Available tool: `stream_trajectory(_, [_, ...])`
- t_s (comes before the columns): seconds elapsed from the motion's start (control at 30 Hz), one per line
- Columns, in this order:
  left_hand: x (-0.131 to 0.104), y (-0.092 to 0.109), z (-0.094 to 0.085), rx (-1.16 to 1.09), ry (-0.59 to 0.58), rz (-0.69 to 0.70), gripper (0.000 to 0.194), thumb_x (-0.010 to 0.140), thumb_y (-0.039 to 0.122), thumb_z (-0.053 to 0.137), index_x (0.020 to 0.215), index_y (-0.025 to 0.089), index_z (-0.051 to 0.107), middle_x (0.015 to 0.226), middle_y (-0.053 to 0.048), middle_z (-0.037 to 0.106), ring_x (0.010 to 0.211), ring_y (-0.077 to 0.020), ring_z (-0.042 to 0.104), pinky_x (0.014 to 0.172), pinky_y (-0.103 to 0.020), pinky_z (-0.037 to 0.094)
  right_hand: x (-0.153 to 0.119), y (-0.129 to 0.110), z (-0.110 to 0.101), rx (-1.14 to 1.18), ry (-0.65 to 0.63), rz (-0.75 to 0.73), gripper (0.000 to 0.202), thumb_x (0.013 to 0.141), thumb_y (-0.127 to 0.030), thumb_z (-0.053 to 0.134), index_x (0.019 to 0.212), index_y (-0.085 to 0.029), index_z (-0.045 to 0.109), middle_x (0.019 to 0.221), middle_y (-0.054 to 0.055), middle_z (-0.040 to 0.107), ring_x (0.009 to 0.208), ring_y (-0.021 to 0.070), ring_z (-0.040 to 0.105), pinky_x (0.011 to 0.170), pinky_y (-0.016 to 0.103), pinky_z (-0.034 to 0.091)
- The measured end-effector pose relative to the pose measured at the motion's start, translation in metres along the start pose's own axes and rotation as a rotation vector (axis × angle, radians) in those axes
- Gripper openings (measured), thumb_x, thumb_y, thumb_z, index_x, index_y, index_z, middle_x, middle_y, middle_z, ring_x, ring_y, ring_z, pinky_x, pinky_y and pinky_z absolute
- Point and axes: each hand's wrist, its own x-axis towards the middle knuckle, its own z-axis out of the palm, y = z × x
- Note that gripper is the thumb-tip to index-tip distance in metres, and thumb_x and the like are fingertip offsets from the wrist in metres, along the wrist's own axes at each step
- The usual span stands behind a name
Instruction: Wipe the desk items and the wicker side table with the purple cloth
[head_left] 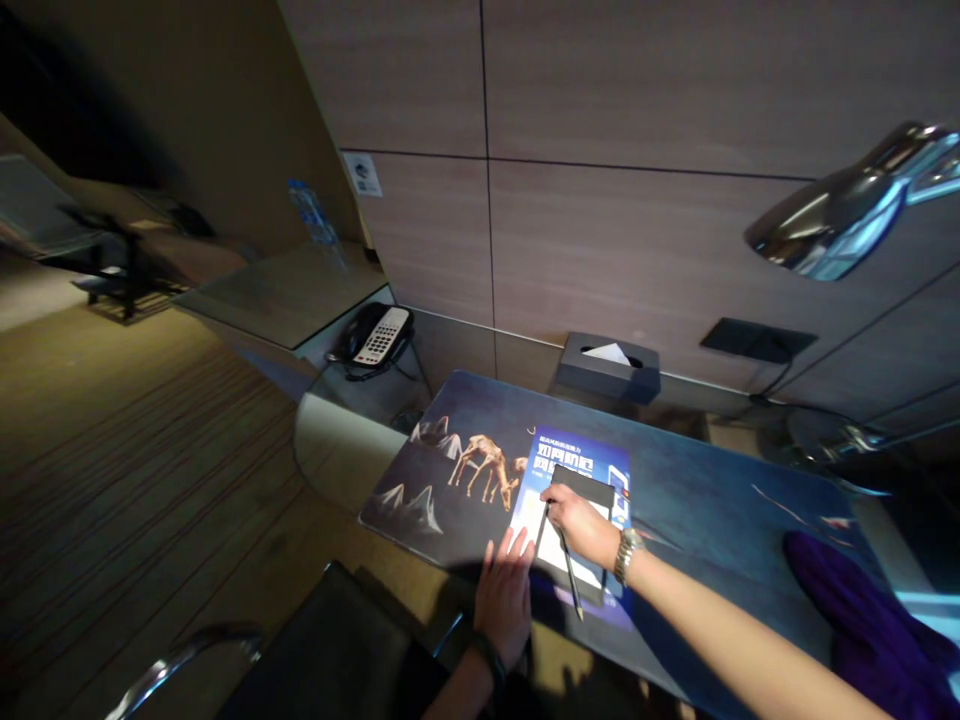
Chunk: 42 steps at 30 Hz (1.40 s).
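The right hand (579,522) is closed around a dark pen (564,555), pinched between thumb and fingers with the upper end near the fingertips and the long shaft running down and back toward the near edge of the desk. The pen lies over a white notepad (551,545) that sits in a dark holder (586,490), and this in turn rests on a blue printed leaflet (570,455) with white lettering. A metal wristwatch (627,553) circles the right wrist. The left hand (504,595) is open and holds nothing; its fingers are spread flat, palm down, with the fingertips touching the left edge of the notepad, and a dark band (489,655) shows on that wrist. All of this lies on a large dark-blue desk mat (697,500) printed with golden deer and pale mountains on its left part. Behind the mat, against the wood-panelled wall, stands a grey tissue box (609,368) with a white tissue poking out. Further left, a corded telephone (375,335) sits on a glass desk surface (330,440). A chromed lamp head (847,210) hangs at the upper right, and a purple cloth (862,610) is heaped at the mat's right end. A dark chair (322,655) stands near the left arm.
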Motion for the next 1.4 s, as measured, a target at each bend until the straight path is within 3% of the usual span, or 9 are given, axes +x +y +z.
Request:
stream_trajectory(0.2, [0.001,0.013,0.019,0.045,0.182,-0.101,0.056,0.102,0.010,0.030,0.149,0.018,0.059,0.167,-0.002,0.045,0.161,-0.0272,0.032,0.136,-0.060,0.023,0.000,0.002,-0.004,-0.026,0.028,-0.059,0.047,0.072,0.016,0.033,0.098,0.002,0.070,0.118,0.018,0.068,0.112,0.0207,0.062,0.099,0.028,0.053])
stream_trajectory(0.5, [0.002,0.020,0.010,0.175,0.052,-0.130,0.060,0.100,0.006,0.030,0.157,0.014,0.047,0.173,-0.004,0.035,0.163,-0.0290,0.024,0.136,-0.060,0.023,-0.024,0.003,-0.030,0.008,0.141,-0.055,0.041,0.096,0.003,0.035,0.113,-0.004,0.072,0.152,0.016,0.058,0.148,0.0240,0.045,0.126,0.039,0.033])
stream_trajectory(0.67, [0.001,0.008,0.008,0.245,0.081,-0.063,0.059,0.104,0.011,0.023,0.156,0.015,0.049,0.173,-0.004,0.035,0.163,-0.0285,0.025,0.135,-0.058,0.026,-0.177,0.103,-0.060,-0.127,0.402,0.378,0.043,0.105,-0.032,0.048,0.142,-0.017,0.064,0.160,0.017,0.051,0.153,0.0385,0.038,0.128,0.065,0.023])
stream_trajectory(0.77, [0.002,-0.001,0.007,0.267,0.097,-0.001,0.058,0.105,0.014,0.022,0.156,0.014,0.049,0.172,-0.006,0.035,0.162,-0.0295,0.026,0.134,-0.059,0.029,-0.306,0.149,-0.031,-0.334,0.437,0.785,0.059,0.101,-0.048,0.043,0.146,-0.015,0.062,0.160,0.022,0.049,0.150,0.0483,0.038,0.114,0.073,0.040])
stream_trajectory(0.83, [0.002,-0.005,0.007,0.280,0.101,0.020,0.057,0.106,0.016,0.022,0.157,0.014,0.047,0.172,-0.006,0.036,0.162,-0.0301,0.028,0.133,-0.060,0.031,-0.355,0.138,0.005,-0.340,0.416,0.873,0.057,0.101,-0.049,0.035,0.142,-0.024,0.067,0.158,0.018,0.053,0.147,0.0463,0.042,0.102,0.070,0.050])
stream_trajectory(1.03, [0.005,-0.007,0.013,0.338,0.135,0.010,0.060,0.106,0.016,0.017,0.155,0.012,0.051,0.169,-0.006,0.040,0.160,-0.0313,0.031,0.131,-0.060,0.034,-0.295,0.017,0.093,-0.061,0.220,0.556,0.064,0.086,-0.019,0.047,0.142,-0.045,0.066,0.155,0.003,0.059,0.142,0.0412,0.053,0.104,0.068,0.052])
stream_trajectory(1.13, [0.007,-0.017,0.019,0.348,0.140,0.036,0.061,0.106,0.019,0.015,0.154,0.011,0.053,0.168,-0.007,0.042,0.160,-0.0321,0.033,0.130,-0.061,0.035,-0.280,0.014,0.095,0.059,0.192,0.508,0.070,0.081,-0.019,0.054,0.142,-0.051,0.063,0.159,-0.004,0.055,0.144,0.0370,0.051,0.111,0.061,0.052])
stream_trajectory(1.23, [0.014,-0.030,0.020,0.343,0.155,0.064,0.063,0.107,0.026,0.014,0.152,0.009,0.054,0.168,-0.010,0.043,0.158,-0.0345,0.036,0.128,-0.063,0.037,-0.334,0.059,0.069,-0.019,0.324,0.802,0.075,0.078,-0.010,0.050,0.141,-0.046,0.067,0.159,-0.003,0.054,0.148,0.0314,0.047,0.111,0.053,0.053])
stream_trajectory(1.4, [0.020,-0.021,0.003,0.250,0.302,-0.001,0.087,0.103,0.055,0.008,0.144,-0.004,0.058,0.163,-0.026,0.047,0.153,-0.0471,0.041,0.121,-0.068,0.043,-0.515,0.140,-0.002,-0.076,0.432,1.484,0.065,0.088,-0.011,0.040,0.149,-0.018,0.062,0.161,0.018,0.048,0.143,0.0443,0.050,0.109,0.062,0.051])
